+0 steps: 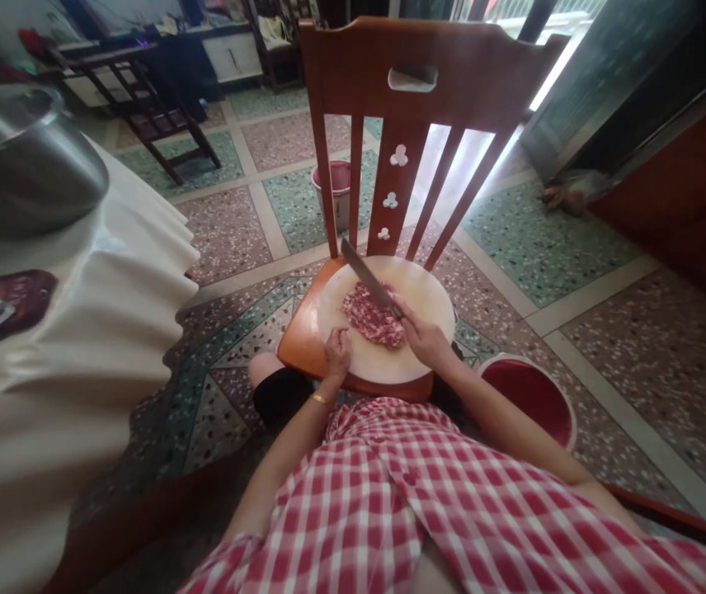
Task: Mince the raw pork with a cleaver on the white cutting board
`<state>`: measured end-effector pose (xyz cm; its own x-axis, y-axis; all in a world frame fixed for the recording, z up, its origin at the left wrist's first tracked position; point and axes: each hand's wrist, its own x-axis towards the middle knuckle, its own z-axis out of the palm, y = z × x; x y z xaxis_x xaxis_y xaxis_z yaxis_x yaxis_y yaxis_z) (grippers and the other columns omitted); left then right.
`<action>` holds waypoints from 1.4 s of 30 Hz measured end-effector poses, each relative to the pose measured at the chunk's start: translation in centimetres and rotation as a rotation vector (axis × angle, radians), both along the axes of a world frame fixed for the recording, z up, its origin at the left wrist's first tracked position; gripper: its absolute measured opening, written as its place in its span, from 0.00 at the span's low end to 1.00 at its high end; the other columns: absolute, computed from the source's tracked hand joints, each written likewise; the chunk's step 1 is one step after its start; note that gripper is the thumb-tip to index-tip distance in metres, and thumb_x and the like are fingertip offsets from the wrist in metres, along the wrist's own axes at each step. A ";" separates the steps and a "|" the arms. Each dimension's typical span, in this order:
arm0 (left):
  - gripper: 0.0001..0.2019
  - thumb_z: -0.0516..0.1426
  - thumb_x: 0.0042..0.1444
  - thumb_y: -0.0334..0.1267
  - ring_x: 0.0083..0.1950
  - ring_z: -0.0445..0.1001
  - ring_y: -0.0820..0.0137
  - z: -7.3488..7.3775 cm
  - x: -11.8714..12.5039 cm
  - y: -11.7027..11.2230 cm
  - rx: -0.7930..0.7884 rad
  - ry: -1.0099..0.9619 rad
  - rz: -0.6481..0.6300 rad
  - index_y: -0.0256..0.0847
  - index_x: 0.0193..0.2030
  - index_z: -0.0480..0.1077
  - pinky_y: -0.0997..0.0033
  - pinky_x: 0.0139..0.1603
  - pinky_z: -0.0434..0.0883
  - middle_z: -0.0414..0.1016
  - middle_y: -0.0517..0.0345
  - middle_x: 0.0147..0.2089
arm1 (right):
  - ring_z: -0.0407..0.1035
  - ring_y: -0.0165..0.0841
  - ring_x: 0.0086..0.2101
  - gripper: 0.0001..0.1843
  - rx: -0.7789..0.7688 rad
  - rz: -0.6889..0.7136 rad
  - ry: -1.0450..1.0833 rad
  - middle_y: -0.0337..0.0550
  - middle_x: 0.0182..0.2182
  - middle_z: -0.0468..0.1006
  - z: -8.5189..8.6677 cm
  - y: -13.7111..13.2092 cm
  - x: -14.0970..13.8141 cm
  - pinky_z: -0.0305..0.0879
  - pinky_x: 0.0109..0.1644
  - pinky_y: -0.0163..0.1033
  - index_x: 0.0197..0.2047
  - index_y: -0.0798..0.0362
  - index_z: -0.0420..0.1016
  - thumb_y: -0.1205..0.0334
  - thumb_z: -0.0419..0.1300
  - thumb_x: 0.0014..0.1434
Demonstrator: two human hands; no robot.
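A round cutting board (430,289) is set on the seat of a wooden chair (303,326), and the chair's slatted back is raised beyond the board's far edge. A flattened heap of minced meat (369,318) is spread over the middle of the board, slightly left of its centre, between the two hands. By the right hand (418,332), brought in over the board's right part, the handle of a knife (362,268) is gripped; the meat's right edge is found just beside these knuckles. The blade is slanted across the far part of the meat, with its tip pointed past the board's far left rim; whether the meat is pressed by it cannot be told. The left hand (337,351) is held at the board's near left edge with its fingers folded into a loose fist, and the meat is left a little beyond it and to its right. A bracelet (320,400) is worn on the left wrist. To the near right of the board, a bucket (571,425) with a red inside is placed on the floor; beyond the board, another bucket (341,206) is partly hidden by the chair's slats. Well to the board's left, a metal pot (31,173) is stood on a table covered by a pale cloth (124,272).
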<state>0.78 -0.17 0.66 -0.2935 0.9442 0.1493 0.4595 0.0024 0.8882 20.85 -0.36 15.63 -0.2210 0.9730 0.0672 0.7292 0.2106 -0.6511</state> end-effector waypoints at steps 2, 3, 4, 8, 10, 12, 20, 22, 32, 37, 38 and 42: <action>0.11 0.45 0.59 0.37 0.32 0.68 0.72 -0.1 0.1 0.0 0.002 0.001 0.006 0.39 0.41 0.66 0.74 0.36 0.64 0.69 0.58 0.30 | 0.69 0.37 0.48 0.26 0.098 -0.023 0.042 0.45 0.54 0.69 0.8 -0.1 -0.1 0.64 0.49 0.39 0.66 0.48 0.49 0.59 0.42 0.65; 0.11 0.45 0.59 0.37 0.33 0.68 0.72 -0.2 0.1 -0.1 0.004 0.001 0.005 0.39 0.41 0.66 0.74 0.36 0.64 0.69 0.58 0.31 | 0.69 0.37 0.47 0.26 0.095 -0.034 0.026 0.45 0.54 0.69 0.5 -0.2 -0.1 0.65 0.48 0.39 0.66 0.49 0.49 0.60 0.42 0.64; 0.11 0.45 0.59 0.37 0.34 0.69 0.72 -0.2 0.1 -0.1 0.007 0.001 0.004 0.39 0.40 0.66 0.73 0.37 0.64 0.69 0.58 0.31 | 0.71 0.38 0.45 0.26 0.051 -0.041 -0.015 0.46 0.53 0.71 -0.1 -0.2 -0.2 0.66 0.47 0.39 0.65 0.49 0.50 0.60 0.43 0.64; 0.11 0.45 0.59 0.37 0.34 0.68 0.72 0.3 0.0 -0.1 -0.005 -0.018 0.018 0.39 0.39 0.66 0.73 0.37 0.64 0.69 0.57 0.32 | 0.74 0.39 0.37 0.25 -0.200 -0.048 -0.186 0.46 0.45 0.77 -3.0 -0.4 -0.2 0.68 0.42 0.40 0.63 0.49 0.56 0.62 0.46 0.62; 0.11 0.45 0.59 0.37 0.31 0.67 0.73 0.7 0.0 0.1 -0.036 -0.059 0.042 0.39 0.39 0.66 0.74 0.35 0.64 0.68 0.59 0.30 | 0.74 0.38 0.39 0.25 -0.152 -0.054 -0.127 0.44 0.45 0.77 -2.5 -0.2 -0.1 0.68 0.44 0.40 0.63 0.47 0.57 0.61 0.45 0.63; 0.11 0.45 0.59 0.37 0.29 0.66 0.73 1.3 0.1 0.3 -0.058 -0.110 0.074 0.39 0.39 0.66 0.74 0.34 0.64 0.67 0.60 0.28 | 0.72 0.37 0.43 0.25 -0.014 -0.053 -0.018 0.43 0.48 0.75 -0.8 0.0 0.1 0.67 0.47 0.39 0.64 0.46 0.54 0.59 0.44 0.64; 0.10 0.45 0.59 0.37 0.32 0.67 0.73 2.0 1.2 0.6 -0.020 -0.110 0.029 0.40 0.38 0.66 0.74 0.35 0.64 0.67 0.59 0.29 | 0.71 0.40 0.44 0.26 -0.157 -0.086 -0.129 0.47 0.51 0.72 -3.1 0.3 0.9 0.67 0.47 0.43 0.63 0.50 0.56 0.62 0.46 0.62; 0.10 0.45 0.59 0.36 0.32 0.68 0.72 1.6 1.2 0.5 -0.018 -0.085 0.012 0.41 0.38 0.66 0.74 0.35 0.64 0.68 0.59 0.29 | 0.71 0.40 0.46 0.25 -0.177 -0.081 -0.122 0.45 0.51 0.72 -3.1 0.4 1.2 0.67 0.48 0.44 0.63 0.48 0.57 0.63 0.46 0.62; 0.10 0.45 0.59 0.37 0.33 0.68 0.71 1.1 1.2 0.4 -0.019 -0.056 -0.017 0.41 0.39 0.66 0.73 0.36 0.65 0.68 0.58 0.30 | 0.72 0.40 0.43 0.27 -0.057 -0.119 -0.158 0.49 0.52 0.71 -2.2 0.4 2.0 0.68 0.47 0.43 0.65 0.51 0.52 0.62 0.45 0.63; 0.10 0.45 0.59 0.36 0.33 0.69 0.71 1.2 1.2 0.3 -0.025 -0.035 -0.029 0.41 0.39 0.66 0.73 0.37 0.65 0.69 0.58 0.30 | 0.70 0.37 0.46 0.25 -0.049 -0.102 -0.074 0.46 0.51 0.72 -1.1 0.4 2.6 0.66 0.49 0.40 0.64 0.49 0.54 0.60 0.43 0.64; 0.10 0.45 0.59 0.37 0.33 0.68 0.72 1.2 1.2 0.3 -0.031 -0.041 -0.030 0.41 0.39 0.66 0.73 0.36 0.65 0.68 0.59 0.30 | 0.70 0.37 0.46 0.26 0.022 -0.112 -0.029 0.46 0.52 0.72 -0.1 0.4 2.6 0.66 0.49 0.39 0.65 0.50 0.52 0.59 0.42 0.64; 0.10 0.45 0.59 0.37 0.33 0.69 0.71 1.2 1.3 0.3 -0.027 -0.051 -0.018 0.41 0.39 0.66 0.73 0.36 0.64 0.68 0.59 0.29 | 0.71 0.37 0.45 0.27 0.093 -0.158 -0.032 0.49 0.51 0.72 0.5 0.3 2.1 0.66 0.48 0.38 0.66 0.52 0.49 0.58 0.42 0.64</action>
